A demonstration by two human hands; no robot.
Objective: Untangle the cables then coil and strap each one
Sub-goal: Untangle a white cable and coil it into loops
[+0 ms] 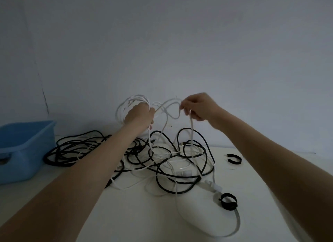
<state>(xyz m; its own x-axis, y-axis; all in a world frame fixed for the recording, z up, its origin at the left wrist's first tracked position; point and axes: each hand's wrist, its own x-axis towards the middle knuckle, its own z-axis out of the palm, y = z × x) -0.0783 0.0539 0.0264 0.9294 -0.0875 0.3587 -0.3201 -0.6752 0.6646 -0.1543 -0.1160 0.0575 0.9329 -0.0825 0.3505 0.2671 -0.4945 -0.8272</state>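
My left hand (139, 116) grips a bundle of white cable coils (124, 106), held up above the table. My right hand (199, 106) pinches a loose loop of the same white cable (173, 108) just to the right of it. From both hands the white cable hangs down into a tangle on the white table (126, 214). The tangle mixes black cables (75, 148) and white cables (234, 231). White connectors (212, 185) lie at the tangle's right side. One black strap (228, 203) lies curled near them, another black strap (234, 158) lies further back right.
A blue plastic bin (25, 148) stands at the table's left edge. A plain wall rises directly behind the table. Bare tabletop shows in front of the tangle and at the right.
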